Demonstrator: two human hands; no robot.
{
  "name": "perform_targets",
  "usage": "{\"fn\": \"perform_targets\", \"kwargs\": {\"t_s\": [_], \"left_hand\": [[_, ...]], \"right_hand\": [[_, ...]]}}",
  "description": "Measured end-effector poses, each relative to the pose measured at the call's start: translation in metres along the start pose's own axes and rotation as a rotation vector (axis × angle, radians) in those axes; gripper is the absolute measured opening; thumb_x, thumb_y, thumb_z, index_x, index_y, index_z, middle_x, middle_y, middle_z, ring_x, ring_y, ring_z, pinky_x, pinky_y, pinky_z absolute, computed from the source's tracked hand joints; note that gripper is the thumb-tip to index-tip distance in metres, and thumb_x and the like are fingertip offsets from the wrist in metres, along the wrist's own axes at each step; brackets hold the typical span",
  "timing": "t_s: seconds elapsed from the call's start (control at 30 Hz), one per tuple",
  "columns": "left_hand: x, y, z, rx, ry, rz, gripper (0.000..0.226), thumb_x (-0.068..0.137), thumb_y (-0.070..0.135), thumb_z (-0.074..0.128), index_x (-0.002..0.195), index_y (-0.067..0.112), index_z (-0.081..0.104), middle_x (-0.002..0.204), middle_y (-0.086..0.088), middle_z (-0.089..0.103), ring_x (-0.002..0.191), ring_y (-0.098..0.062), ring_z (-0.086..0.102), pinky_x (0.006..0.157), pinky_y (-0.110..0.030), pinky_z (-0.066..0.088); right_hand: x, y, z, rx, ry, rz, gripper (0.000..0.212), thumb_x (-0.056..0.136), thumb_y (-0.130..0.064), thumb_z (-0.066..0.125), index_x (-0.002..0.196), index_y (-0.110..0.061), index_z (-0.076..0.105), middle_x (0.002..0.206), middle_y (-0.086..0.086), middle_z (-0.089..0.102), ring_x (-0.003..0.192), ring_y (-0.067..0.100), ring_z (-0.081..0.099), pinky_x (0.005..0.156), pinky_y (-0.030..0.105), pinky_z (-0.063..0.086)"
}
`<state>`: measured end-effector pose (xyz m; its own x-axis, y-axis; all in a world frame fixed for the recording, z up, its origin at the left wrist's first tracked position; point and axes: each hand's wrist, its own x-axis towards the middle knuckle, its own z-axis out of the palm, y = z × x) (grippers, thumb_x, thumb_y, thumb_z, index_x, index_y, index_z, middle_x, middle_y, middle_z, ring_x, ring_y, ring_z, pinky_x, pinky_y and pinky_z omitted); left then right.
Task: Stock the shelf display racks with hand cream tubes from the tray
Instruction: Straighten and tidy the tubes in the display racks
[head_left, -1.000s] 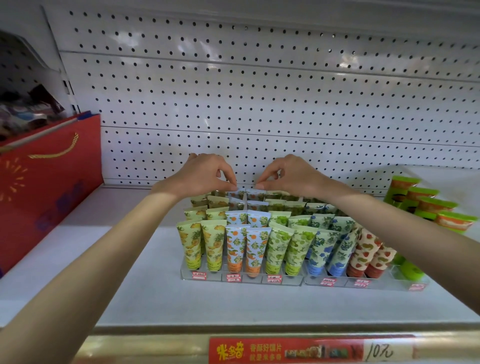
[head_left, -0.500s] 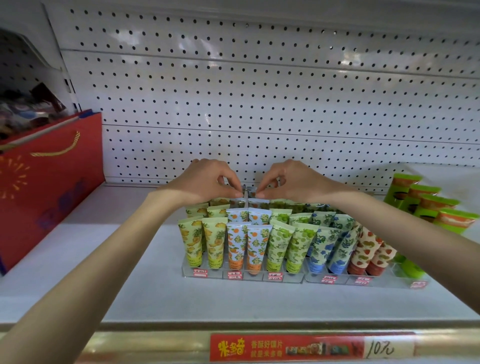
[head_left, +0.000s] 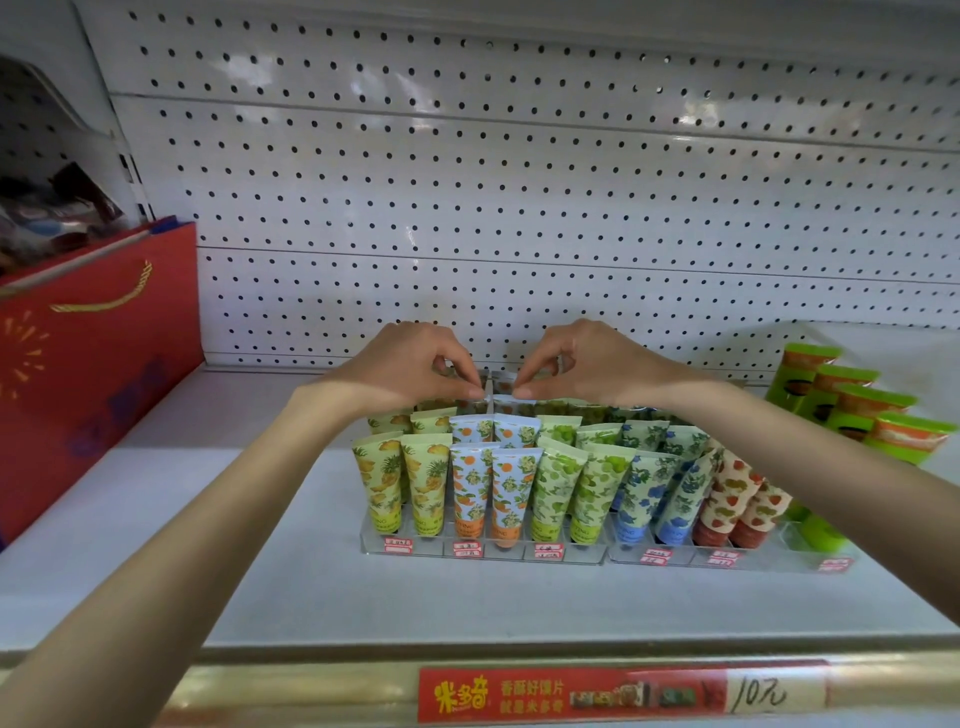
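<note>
Two clear display racks (head_left: 587, 555) stand on the white shelf, filled with rows of hand cream tubes: pineapple-print (head_left: 397, 480), orange-print (head_left: 491, 491), green-print (head_left: 576, 491), blue-print (head_left: 662, 493) and strawberry-print (head_left: 737, 501). My left hand (head_left: 410, 366) and my right hand (head_left: 587, 364) meet over the back row of the orange-print column. Each pinches the top edge of a tube there between thumb and forefinger. The back tubes are mostly hidden under my hands.
A red gift bag (head_left: 88, 364) with a gold cord stands at the left of the shelf. Green-capped tubs (head_left: 852, 410) are stacked at the right. White pegboard (head_left: 519, 208) backs the shelf. A red price strip (head_left: 571, 696) runs along the front edge.
Both hands have sunk a little towards the back row, and the pinched tubes have gone down into the rack. The view has tilted slightly.
</note>
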<state>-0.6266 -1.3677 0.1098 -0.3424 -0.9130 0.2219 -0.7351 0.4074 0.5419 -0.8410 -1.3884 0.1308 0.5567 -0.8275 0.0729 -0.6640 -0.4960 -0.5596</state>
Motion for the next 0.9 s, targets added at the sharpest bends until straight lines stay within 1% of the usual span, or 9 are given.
{"fn": "perform_targets", "kwargs": {"t_s": [0.07,0.2,0.3,0.43,0.57,0.63,0.77,0.83,0.9], "left_hand": [[0.000,0.001,0.001,0.010,0.009,0.002,0.012,0.073,0.035,0.075,0.082,0.026,0.075,0.088,0.012,0.064,0.083,-0.008,0.056,0.078,-0.027,0.044],[0.001,0.001,0.004,0.034,0.012,0.005,0.009,0.073,0.035,0.076,0.079,0.028,0.074,0.086,0.014,0.064,0.084,-0.007,0.057,0.081,-0.026,0.043],[0.001,0.001,0.004,0.047,0.032,0.007,0.010,0.073,0.034,0.076,0.079,0.026,0.074,0.085,0.014,0.064,0.083,-0.007,0.058,0.084,-0.030,0.044],[0.001,0.000,0.005,0.064,0.064,0.026,0.011,0.073,0.034,0.076,0.077,0.025,0.074,0.082,0.014,0.064,0.080,-0.008,0.058,0.088,-0.036,0.043],[-0.001,0.001,0.006,0.063,0.086,0.020,0.010,0.073,0.036,0.076,0.076,0.026,0.074,0.082,0.014,0.064,0.081,-0.010,0.059,0.093,-0.043,0.041],[-0.001,0.002,0.007,0.070,0.090,0.012,0.010,0.073,0.036,0.075,0.076,0.027,0.074,0.083,0.014,0.063,0.081,-0.010,0.058,0.094,-0.045,0.041],[-0.001,0.004,0.008,0.069,0.079,-0.012,0.011,0.074,0.038,0.074,0.078,0.027,0.074,0.081,0.016,0.061,0.081,-0.009,0.058,0.095,-0.045,0.040],[-0.002,0.004,0.008,0.067,0.077,-0.018,0.011,0.075,0.039,0.073,0.077,0.028,0.073,0.081,0.017,0.061,0.082,-0.009,0.059,0.096,-0.045,0.040],[-0.002,0.005,0.008,0.059,0.069,-0.025,0.010,0.075,0.040,0.073,0.076,0.030,0.072,0.082,0.017,0.061,0.083,-0.009,0.059,0.096,-0.044,0.040]], "right_hand": [[0.000,-0.001,0.001,-0.003,-0.005,0.004,0.014,0.076,-0.031,0.075,0.086,-0.022,0.073,0.075,-0.012,0.053,0.065,-0.001,0.047,0.063,0.016,0.036],[-0.002,-0.002,0.003,-0.021,-0.007,-0.014,0.014,0.077,-0.027,0.075,0.087,-0.016,0.074,0.072,-0.013,0.054,0.063,-0.009,0.048,0.058,0.006,0.036],[-0.002,-0.003,0.005,-0.036,0.002,-0.024,0.012,0.079,-0.023,0.074,0.086,-0.014,0.075,0.072,-0.014,0.053,0.061,-0.012,0.047,0.059,0.005,0.037],[-0.002,-0.004,0.008,-0.059,0.040,-0.043,0.012,0.079,-0.022,0.074,0.086,-0.013,0.075,0.071,-0.013,0.051,0.061,-0.004,0.047,0.059,0.010,0.036],[-0.002,-0.004,0.011,-0.077,0.070,-0.064,0.011,0.079,-0.022,0.074,0.085,-0.013,0.075,0.071,-0.014,0.050,0.063,0.000,0.046,0.064,0.016,0.036],[-0.002,-0.004,0.011,-0.075,0.079,-0.064,0.010,0.079,-0.022,0.074,0.085,-0.013,0.075,0.071,-0.014,0.050,0.063,-0.002,0.047,0.064,0.015,0.035],[-0.004,-0.004,0.011,-0.070,0.071,-0.058,0.010,0.080,-0.022,0.073,0.086,-0.014,0.075,0.071,-0.014,0.050,0.062,-0.011,0.047,0.060,0.010,0.034],[-0.005,-0.004,0.011,-0.048,0.076,-0.050,0.009,0.080,-0.022,0.073,0.085,-0.015,0.075,0.072,-0.014,0.051,0.062,-0.010,0.047,0.060,0.009,0.036],[-0.006,-0.005,0.011,-0.031,0.080,-0.041,0.008,0.079,-0.022,0.074,0.085,-0.017,0.075,0.074,-0.014,0.054,0.066,-0.004,0.048,0.062,0.009,0.037]]}}
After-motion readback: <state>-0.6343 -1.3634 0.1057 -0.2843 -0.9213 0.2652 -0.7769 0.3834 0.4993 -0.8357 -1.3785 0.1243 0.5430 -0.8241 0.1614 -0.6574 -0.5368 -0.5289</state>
